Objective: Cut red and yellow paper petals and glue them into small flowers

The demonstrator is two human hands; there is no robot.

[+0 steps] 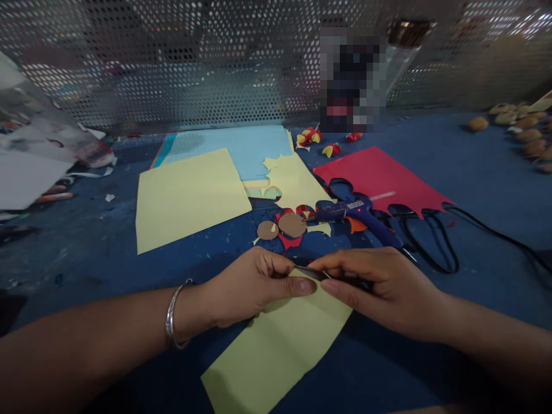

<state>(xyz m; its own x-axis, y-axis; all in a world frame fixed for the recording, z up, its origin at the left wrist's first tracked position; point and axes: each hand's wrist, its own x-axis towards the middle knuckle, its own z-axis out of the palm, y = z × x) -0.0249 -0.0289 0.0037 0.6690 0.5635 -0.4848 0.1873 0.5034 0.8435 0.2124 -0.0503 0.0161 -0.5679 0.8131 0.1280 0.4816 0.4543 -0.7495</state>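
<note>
Both hands meet over a strip of yellow paper (280, 345) that hangs down toward me. With thumb on top and fingers curled behind, my left hand (254, 282) pinches its upper edge. My right hand (379, 287) grips the same edge a little to the right, closed as well. Between the fingertips shows a thin dark piece (311, 272); I cannot tell what it is. Just beyond the hands lie two brown discs, a smaller disc (267, 230) and a larger disc (292, 225). The nozzle of a blue glue gun (360, 214) reaches the larger one.
A yellow sheet (190, 198), light blue sheets (224, 144) and a scalloped red sheet (383, 181) lie on the blue table. Small red-and-yellow paper pieces (309, 137) sit behind. A black cord (495, 230) runs right. A perforated metal panel (194, 63) stands at the back.
</note>
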